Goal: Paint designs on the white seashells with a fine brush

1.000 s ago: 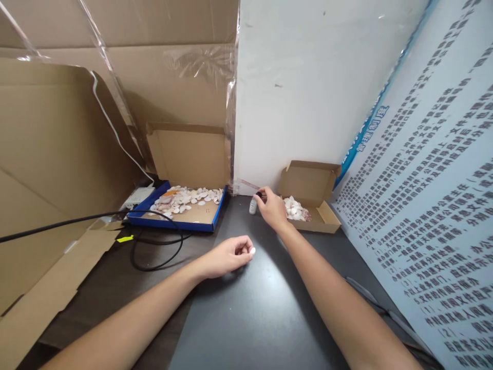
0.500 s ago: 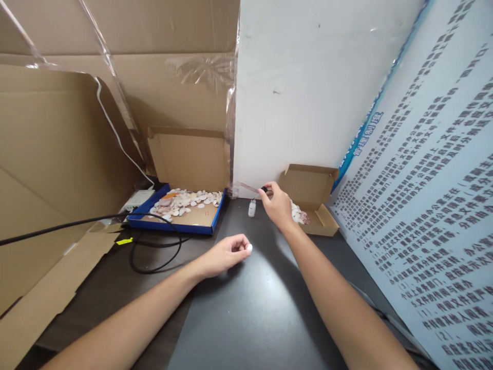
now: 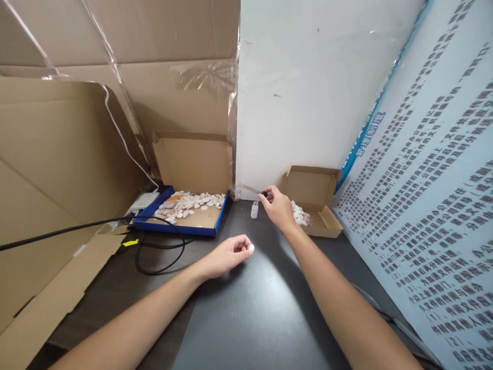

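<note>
Between the thumb and fingers of my left hand [image 3: 231, 253] is a small white shell [image 3: 251, 248], held just above the dark mat. My right hand [image 3: 279, 208] pinches a black cap [image 3: 264, 194] close to a small clear bottle [image 3: 254, 210], which stands upright on the mat near the wall. A thin stem seems to run from the cap toward the bottle's mouth; whether its tip is inside is too small to tell. The bottle carries a pale label or contents that I cannot make out.
At the left, a blue-edged cardboard box [image 3: 192, 229] holds many shells [image 3: 185, 203]. Behind my right hand, another open cardboard box [image 3: 327, 226] contains more shells [image 3: 299, 213]. A black cable [image 3: 162, 272] loops on the table beside a yellow tag [image 3: 130, 242].
The view has shifted slightly. My right hand with the black cap has hardly moved relative to the bottle, and my left hand keeps the shell in the same place.
</note>
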The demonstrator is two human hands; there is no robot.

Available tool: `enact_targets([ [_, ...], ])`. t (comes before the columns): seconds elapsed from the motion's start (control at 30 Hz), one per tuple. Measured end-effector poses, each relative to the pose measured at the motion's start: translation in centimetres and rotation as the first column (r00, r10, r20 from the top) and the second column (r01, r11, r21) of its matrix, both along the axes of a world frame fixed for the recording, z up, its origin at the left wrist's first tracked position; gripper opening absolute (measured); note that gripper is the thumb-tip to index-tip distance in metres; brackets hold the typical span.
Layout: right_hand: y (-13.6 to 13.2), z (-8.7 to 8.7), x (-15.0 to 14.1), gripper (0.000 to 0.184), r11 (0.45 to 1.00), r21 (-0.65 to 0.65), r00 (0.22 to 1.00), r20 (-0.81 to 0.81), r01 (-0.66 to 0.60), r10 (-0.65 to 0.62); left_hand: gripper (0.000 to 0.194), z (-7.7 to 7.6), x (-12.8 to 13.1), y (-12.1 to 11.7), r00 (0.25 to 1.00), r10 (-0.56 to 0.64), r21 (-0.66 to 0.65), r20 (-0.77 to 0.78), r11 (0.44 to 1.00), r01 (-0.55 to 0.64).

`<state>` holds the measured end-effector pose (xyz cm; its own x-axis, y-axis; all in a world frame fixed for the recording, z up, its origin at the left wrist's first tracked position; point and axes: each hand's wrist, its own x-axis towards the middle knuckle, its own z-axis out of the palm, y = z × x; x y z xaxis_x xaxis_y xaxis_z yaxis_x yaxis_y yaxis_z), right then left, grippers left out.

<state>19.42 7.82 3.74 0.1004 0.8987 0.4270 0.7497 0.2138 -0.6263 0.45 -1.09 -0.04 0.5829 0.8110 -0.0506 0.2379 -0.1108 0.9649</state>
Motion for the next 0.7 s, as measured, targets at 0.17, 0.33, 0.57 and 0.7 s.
enact_targets([
  [0.17, 0.07, -0.34, -0.11, 0.041, 1.0, -0.003, 1.0, 0.0, -0.003, 0.003, 0.037, 0.26, 0.09, -0.21, 1.0, 0.004, -0.003, -0.011, 1.0, -0.004],
  [0.33, 0.05, -0.42, -0.17, 0.041, 1.0, -0.01, 1.0, -0.009, -0.003, 0.003, 0.037, 0.52, 0.1, -0.35, 1.0, 0.0, -0.002, -0.014, 1.0, 0.0],
  [0.57, 0.09, -0.27, -0.09, 0.043, 1.0, 0.026, 1.0, -0.02, -0.005, 0.006, 0.037, 0.47, 0.17, -0.33, 1.0, -0.013, -0.007, -0.003, 1.0, 0.013],
  [0.7, 0.13, -0.3, -0.04, 0.043, 1.0, 0.026, 1.0, -0.018, 0.003, -0.003, 0.037, 0.35, 0.18, -0.35, 1.0, -0.011, -0.008, 0.001, 1.0, 0.011],
])
